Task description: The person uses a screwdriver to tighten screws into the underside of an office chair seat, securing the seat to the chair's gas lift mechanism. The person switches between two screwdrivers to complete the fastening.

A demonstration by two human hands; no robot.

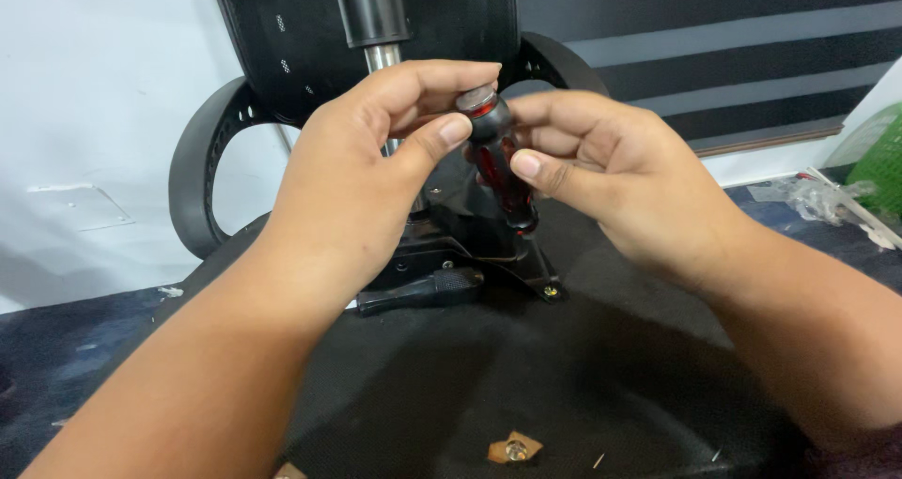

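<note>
Between both hands (470,174), screwdriver handle (496,160)

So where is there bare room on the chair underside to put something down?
Bare black fabric lies between the forearms, from the lever down to the small washer. It is crowded around the mechanism plate, where the left hand and right hand grip the screwdriver.

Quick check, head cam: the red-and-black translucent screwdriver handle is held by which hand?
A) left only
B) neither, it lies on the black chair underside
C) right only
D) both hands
D: the left hand pinches the top of the red-and-black translucent screwdriver handle while the right hand grips its side, upright over the black metal chair mechanism.
</note>
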